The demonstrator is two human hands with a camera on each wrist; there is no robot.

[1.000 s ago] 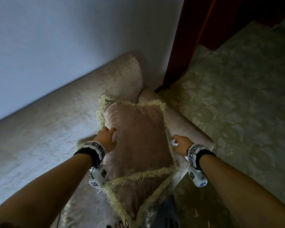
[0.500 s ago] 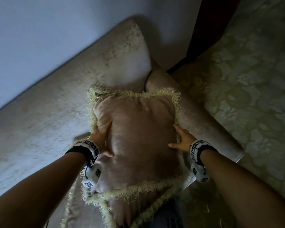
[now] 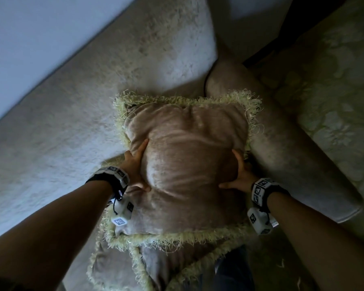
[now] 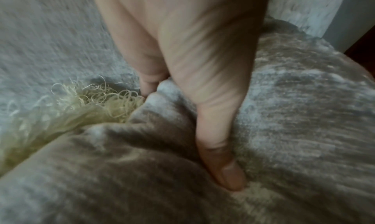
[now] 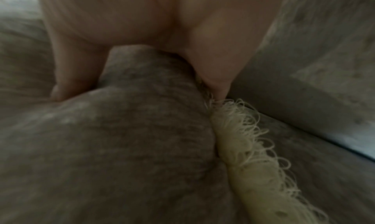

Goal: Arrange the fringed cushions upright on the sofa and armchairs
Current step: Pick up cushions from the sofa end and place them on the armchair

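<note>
Half a second before, both hands only flanked the plump taupe velvet cushion with pale yellow fringe (image 3: 189,162); now the left hand (image 3: 135,164) and right hand (image 3: 241,175) gripped its sides — thumbs dug in — propping it in the beige velvet sofa's (image 3: 93,122) corner, nearly upright.

Taupe velvet cushion (image 3: 189,164) with pale yellow fringe (image 3: 177,236), beige mottled sofa (image 3: 93,106), floral-patterned greenish carpet (image 3: 334,80).
</note>
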